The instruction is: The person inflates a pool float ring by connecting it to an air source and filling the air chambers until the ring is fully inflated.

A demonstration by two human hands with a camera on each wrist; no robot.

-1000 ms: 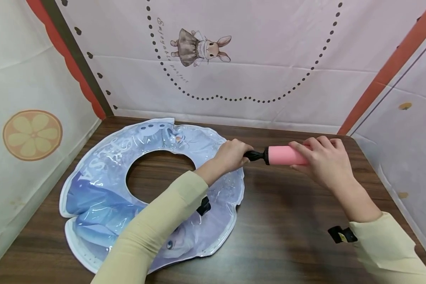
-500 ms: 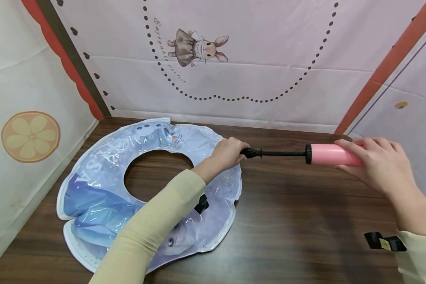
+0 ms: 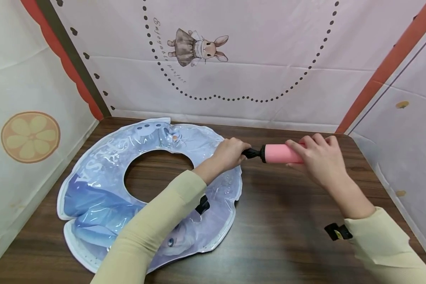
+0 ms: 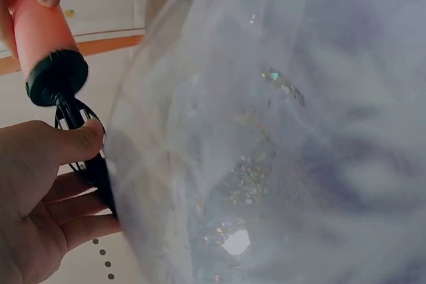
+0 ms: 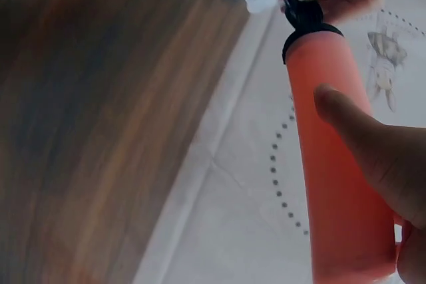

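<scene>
A pink hand pump (image 3: pixel 280 153) with a black end spans the gap between both hands. My left hand (image 3: pixel 230 154) pinches its black handle (image 4: pixel 100 177) at the right edge of a swim ring (image 3: pixel 96 185). Around the pink barrel (image 5: pixel 333 164) curl the fingers and thumb of my right hand (image 3: pixel 321 159). The pump's rod is pushed in, so the barrel sits close to the left hand. Blue-purple and glossy, the ring lies fairly flat and wrinkled, with glitter inside. Whether the pump joins a valve is hidden behind the left hand.
The dark wooden table (image 3: pixel 269 236) is bounded by a printed cloth at the back (image 3: pixel 262 51) and cloth sides at left and right. Black straps (image 3: pixel 338 232) hang at both sleeves. My left forearm crosses over the ring.
The right hand drew the pink barrel far to the right, baring the black rod, then pushed it back left toward the left hand. The left hand and ring stayed nearly still.
</scene>
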